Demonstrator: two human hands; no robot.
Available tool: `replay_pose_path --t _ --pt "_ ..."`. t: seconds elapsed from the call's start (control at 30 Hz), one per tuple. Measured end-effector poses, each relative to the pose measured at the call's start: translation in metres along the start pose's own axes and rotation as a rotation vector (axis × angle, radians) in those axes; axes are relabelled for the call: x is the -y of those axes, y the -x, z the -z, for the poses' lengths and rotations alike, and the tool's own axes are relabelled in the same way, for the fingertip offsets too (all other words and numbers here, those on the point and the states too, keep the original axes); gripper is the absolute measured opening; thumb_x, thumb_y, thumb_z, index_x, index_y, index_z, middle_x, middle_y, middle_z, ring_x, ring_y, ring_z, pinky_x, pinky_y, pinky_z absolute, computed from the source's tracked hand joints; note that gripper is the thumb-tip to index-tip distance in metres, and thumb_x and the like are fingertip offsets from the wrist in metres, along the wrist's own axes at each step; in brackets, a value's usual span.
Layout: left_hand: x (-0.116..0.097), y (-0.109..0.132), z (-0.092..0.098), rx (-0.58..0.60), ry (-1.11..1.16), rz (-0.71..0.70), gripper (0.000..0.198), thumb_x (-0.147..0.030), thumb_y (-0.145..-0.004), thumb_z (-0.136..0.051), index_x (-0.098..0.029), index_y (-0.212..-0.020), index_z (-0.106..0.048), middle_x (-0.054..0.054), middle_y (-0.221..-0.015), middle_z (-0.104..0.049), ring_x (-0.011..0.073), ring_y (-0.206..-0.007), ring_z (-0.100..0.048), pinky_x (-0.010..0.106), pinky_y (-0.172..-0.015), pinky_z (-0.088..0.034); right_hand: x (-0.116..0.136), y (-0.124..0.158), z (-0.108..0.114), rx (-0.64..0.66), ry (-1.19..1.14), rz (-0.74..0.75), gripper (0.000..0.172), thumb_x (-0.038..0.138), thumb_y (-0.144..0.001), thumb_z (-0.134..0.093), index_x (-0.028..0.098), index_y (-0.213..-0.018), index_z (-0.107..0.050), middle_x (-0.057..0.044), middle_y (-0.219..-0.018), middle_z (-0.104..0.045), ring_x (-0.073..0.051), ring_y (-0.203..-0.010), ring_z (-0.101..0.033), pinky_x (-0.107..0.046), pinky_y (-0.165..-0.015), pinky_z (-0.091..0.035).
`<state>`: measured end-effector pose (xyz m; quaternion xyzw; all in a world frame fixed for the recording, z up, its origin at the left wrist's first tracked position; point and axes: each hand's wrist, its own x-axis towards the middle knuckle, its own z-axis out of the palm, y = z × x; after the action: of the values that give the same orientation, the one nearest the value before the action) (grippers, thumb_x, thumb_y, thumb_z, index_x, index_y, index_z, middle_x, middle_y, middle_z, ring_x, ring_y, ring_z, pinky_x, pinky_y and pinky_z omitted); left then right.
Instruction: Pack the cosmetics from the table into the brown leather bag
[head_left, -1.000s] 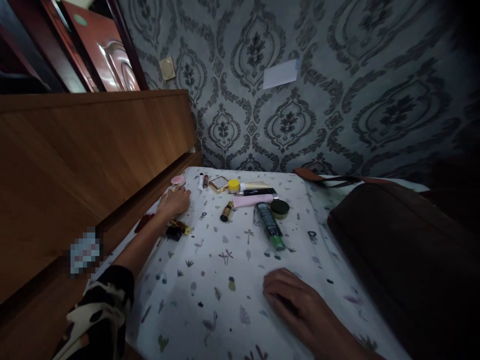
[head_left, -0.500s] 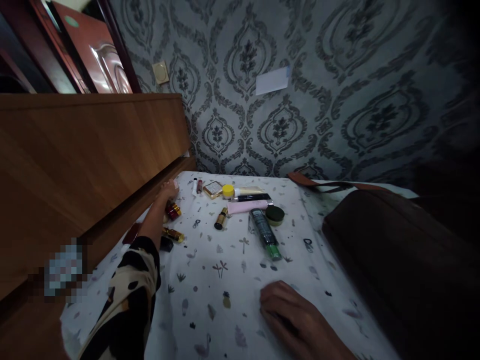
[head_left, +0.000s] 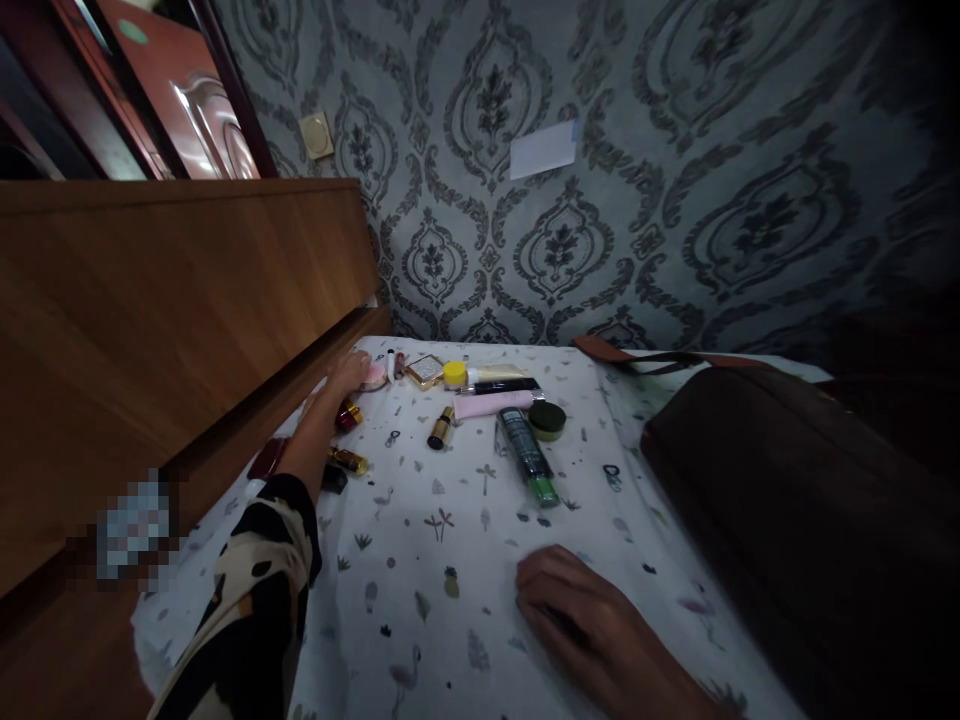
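At the far left of the white printed cloth (head_left: 420,620), the pink compact (head_left: 374,377) lay against the right side of the left hand (head_left: 347,374), at its fingers. Whether those fingers gripped it or only touched it, I could not tell. Just right of the compact stood or leaned a small white tube (head_left: 390,366), then a gold square case (head_left: 426,372) and a yellow-lidded jar (head_left: 454,375). Below the left forearm's right edge lay red bottles (head_left: 347,415) and, nearer, an amber bottle (head_left: 347,460). The right hand (head_left: 574,610) rested on the near right of the cloth, its fingers curled inward and narrow.

Half a second earlier the left hand had covered most of the compact; now much more of its pink face showed. Against the first frame, the compact had shifted right, closing its gap to the small white tube. The right hand had stayed in about the same spot.

Pale lettering ran along the dark tube (head_left: 527,448) with the green cap, too small to read. On the wooden board (head_left: 187,300) at left, a label (head_left: 135,535) was blurred into blocks, its writing unreadable.
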<state>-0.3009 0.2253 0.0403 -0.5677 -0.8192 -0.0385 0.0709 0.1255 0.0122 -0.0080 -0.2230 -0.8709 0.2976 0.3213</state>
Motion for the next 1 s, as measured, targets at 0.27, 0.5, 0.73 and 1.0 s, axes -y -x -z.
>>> replay_pose_path --t 0.27,0.5,0.73,1.0 --pt "-0.027 0.020 0.011 0.025 -0.117 -0.021 0.037 -0.038 -0.096 -0.061 -0.016 -0.125 -0.059 0.010 -0.125 -0.062 0.0233 -0.108 -0.064 0.046 -0.092 -0.056 0.002 0.001 0.001 0.023 0.007 -0.030 0.022 0.018 -0.099 -0.045 0.020 -0.083 -0.060 -0.006 -0.087 -0.065 -0.017 -0.084 -0.062 -0.030 -0.073 -0.054" --pt "-0.043 0.053 0.009 0.053 -0.149 -0.079 0.036 -0.041 -0.096 -0.060 -0.016 -0.123 -0.060 0.010 -0.123 -0.063 0.0233 -0.108 -0.064 0.046 -0.093 -0.054 0.001 0.002 0.000 0.014 0.021 -0.034 0.023 0.019 -0.099 -0.044 0.019 -0.082 -0.060 -0.006 -0.087 -0.065 -0.018 -0.085 -0.061 -0.032 -0.075 -0.054" --pt "-0.070 0.092 0.008 0.120 -0.159 -0.229 0.038 -0.040 -0.096 -0.060 -0.017 -0.127 -0.058 0.010 -0.126 -0.062 0.0234 -0.109 -0.064 0.046 -0.093 -0.055 0.000 0.004 -0.002 -0.002 0.018 -0.032 0.018 0.015 -0.096 -0.048 0.019 -0.086 -0.061 -0.006 -0.091 -0.065 -0.017 -0.086 -0.062 -0.030 -0.074 -0.053" --pt "-0.097 0.127 0.021 0.292 -0.125 -0.469 0.038 -0.039 -0.091 -0.067 -0.019 -0.123 -0.061 0.011 -0.133 -0.059 0.0291 -0.124 -0.055 0.054 -0.103 -0.047 -0.001 0.004 -0.003 0.005 0.032 -0.035 0.017 0.012 -0.094 -0.050 0.018 -0.084 -0.062 -0.006 -0.090 -0.065 -0.017 -0.087 -0.062 -0.031 -0.077 -0.053"
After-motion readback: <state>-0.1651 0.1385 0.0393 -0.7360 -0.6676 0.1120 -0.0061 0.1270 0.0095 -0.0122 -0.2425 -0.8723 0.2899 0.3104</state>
